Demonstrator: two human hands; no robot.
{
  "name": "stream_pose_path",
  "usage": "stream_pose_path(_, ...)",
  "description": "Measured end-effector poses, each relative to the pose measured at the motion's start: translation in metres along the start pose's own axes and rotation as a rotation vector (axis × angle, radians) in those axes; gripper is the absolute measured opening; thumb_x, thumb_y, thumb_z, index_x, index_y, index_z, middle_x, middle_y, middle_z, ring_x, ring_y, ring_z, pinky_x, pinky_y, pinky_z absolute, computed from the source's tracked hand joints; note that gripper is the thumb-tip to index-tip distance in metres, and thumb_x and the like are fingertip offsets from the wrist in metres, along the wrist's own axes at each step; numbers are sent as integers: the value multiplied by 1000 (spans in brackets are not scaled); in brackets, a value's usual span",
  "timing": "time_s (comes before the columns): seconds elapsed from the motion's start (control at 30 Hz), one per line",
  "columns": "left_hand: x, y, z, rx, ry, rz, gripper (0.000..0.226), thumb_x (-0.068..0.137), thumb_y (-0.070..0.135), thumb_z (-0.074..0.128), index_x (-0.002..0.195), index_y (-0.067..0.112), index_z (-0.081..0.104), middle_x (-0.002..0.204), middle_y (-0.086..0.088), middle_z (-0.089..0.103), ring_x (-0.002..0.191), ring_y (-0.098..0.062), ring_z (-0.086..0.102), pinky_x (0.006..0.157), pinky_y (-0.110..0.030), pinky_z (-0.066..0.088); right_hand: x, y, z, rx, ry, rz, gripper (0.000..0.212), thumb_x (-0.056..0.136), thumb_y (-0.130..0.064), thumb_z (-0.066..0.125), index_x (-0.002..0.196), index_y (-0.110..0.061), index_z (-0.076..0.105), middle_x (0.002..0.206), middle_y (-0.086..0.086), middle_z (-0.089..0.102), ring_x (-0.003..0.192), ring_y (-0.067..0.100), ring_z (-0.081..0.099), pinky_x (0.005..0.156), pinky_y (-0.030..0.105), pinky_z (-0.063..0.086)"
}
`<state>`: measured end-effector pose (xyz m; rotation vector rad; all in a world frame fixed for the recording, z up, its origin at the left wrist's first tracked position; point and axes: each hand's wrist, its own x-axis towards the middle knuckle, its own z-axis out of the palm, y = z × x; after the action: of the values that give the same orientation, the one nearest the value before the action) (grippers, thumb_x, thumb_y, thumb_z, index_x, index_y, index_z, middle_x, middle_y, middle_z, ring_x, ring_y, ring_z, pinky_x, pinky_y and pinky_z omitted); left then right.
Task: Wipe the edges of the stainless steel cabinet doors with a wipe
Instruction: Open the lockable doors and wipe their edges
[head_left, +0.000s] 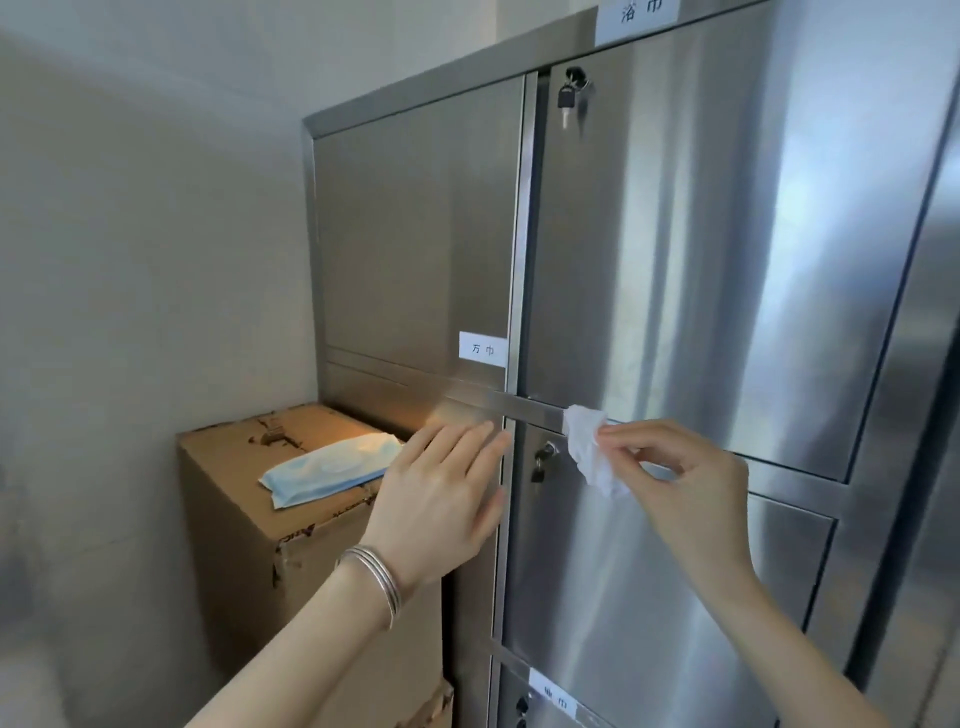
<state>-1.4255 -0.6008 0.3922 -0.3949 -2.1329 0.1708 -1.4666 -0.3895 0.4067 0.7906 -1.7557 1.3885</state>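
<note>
A tall stainless steel cabinet (701, 234) with several doors fills the right of the view. My right hand (680, 483) pinches a crumpled white wipe (589, 447) and holds it against the horizontal strip at the bottom edge of the large upper door. My left hand (441, 493) lies flat with straight fingers on the steel by the vertical frame strip, just left of the wipe. Silver bangles circle my left wrist.
A brown cardboard box (249, 525) stands left of the cabinet with a blue pack of wipes (327, 470) on top. Keys hang from locks on the upper door (571, 96) and the lower door (543, 460). White labels are stuck on several doors. A plain wall lies at left.
</note>
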Motion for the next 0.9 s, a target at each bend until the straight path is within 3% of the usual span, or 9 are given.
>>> stream_pose_path(0.27, 69, -13, 56, 1, 58, 72, 45, 82, 33, 47, 114, 13, 72, 112, -3, 71, 105, -22, 67, 95, -37, 52, 51, 34, -5, -112, 18, -101, 27, 72, 13, 70, 65, -13, 72, 75, -13, 68, 62, 4, 60, 63, 6, 44)
stream_pose_path(0.37, 92, -32, 88, 13, 50, 91, 45, 82, 32, 48, 115, 12, 72, 113, -4, 71, 106, -23, 67, 95, -38, 53, 77, 52, 7, -164, 27, -107, 25, 73, 9, 73, 68, -15, 75, 76, -14, 70, 67, 4, 62, 68, 10, 47)
stream_pose_path(0.53, 134, -88, 141, 45, 26, 64, 48, 70, 30, 78, 114, 12, 72, 117, -7, 70, 111, -25, 66, 94, -41, 54, 131, 82, 35, -206, 44, -93, 29, 74, 6, 73, 71, -23, 75, 78, -13, 71, 70, 7, 63, 70, 19, 51)
stream_pose_path(0.67, 176, -135, 176, 73, 40, 65, 54, 71, 35, 78, 119, 11, 70, 125, -8, 67, 117, -26, 63, 97, -44, 51, 189, 102, 62, -188, 66, -91, 31, 77, 5, 71, 73, -25, 74, 78, -6, 72, 70, 3, 62, 68, 8, 45)
stream_pose_path(0.8, 218, -164, 205, 61, 59, 40, 67, 71, 38, 78, 127, 4, 63, 134, -12, 60, 124, -29, 57, 101, -48, 48, 236, 114, 86, -213, 111, -157, 24, 77, 6, 69, 74, -18, 75, 75, -2, 71, 65, -6, 59, 64, 2, 40)
stream_pose_path(0.9, 239, -166, 225, 51, 35, -9, 81, 79, 48, 68, 142, 3, 46, 149, -14, 43, 138, -29, 42, 111, -48, 38, 260, 126, 97, -246, 119, -190, 22, 77, 5, 70, 77, -16, 76, 75, -4, 70, 67, -5, 59, 63, 3, 41)
